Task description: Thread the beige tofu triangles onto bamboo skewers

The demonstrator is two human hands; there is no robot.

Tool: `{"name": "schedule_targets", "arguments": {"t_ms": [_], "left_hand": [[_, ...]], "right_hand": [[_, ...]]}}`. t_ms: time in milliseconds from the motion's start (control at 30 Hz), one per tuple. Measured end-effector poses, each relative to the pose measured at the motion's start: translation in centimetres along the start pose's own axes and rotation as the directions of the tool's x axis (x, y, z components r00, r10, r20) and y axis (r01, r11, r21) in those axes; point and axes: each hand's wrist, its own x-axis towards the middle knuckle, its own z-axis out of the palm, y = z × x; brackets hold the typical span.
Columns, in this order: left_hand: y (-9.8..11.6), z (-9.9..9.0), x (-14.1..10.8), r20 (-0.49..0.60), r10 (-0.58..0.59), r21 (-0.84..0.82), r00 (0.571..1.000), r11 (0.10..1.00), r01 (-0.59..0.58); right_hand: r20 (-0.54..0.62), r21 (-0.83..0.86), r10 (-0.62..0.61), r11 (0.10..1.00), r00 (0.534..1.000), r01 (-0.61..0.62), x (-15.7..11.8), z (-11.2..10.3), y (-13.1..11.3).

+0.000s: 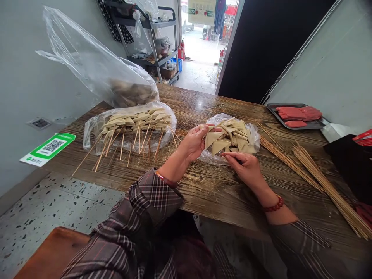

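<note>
My left hand [195, 142] is closed on a pale beige folded sheet piece at the left edge of a pile of beige pieces [236, 133], which lies on a clear plastic bag [255, 138]. At the pile's front edge, my right hand [245, 167] has thumb and index finger pinched together; what they hold is too small to make out. To the left, skewered beige pieces [136, 120] rest on another plastic bag [172, 112], their sticks pointing toward me.
Bundles of bare wooden skewers [325, 182] lie on the wooden table [200, 197] at right. Behind them is a black tray [312, 124] with red pieces. A large plastic bag [95, 62] and a green-white QR card [48, 149] are at left.
</note>
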Motion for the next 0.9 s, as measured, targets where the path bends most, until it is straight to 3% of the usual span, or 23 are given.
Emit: {"name": "schedule_targets", "arguments": {"t_ms": [900], "left_hand": [[-0.37,0.12,-0.05,0.039,-0.003,-0.037,0.999,0.999,0.005]], "right_hand": [[-0.008,0.020,0.065,0.998,0.998,-0.064,0.38,0.64,-0.54]]}}
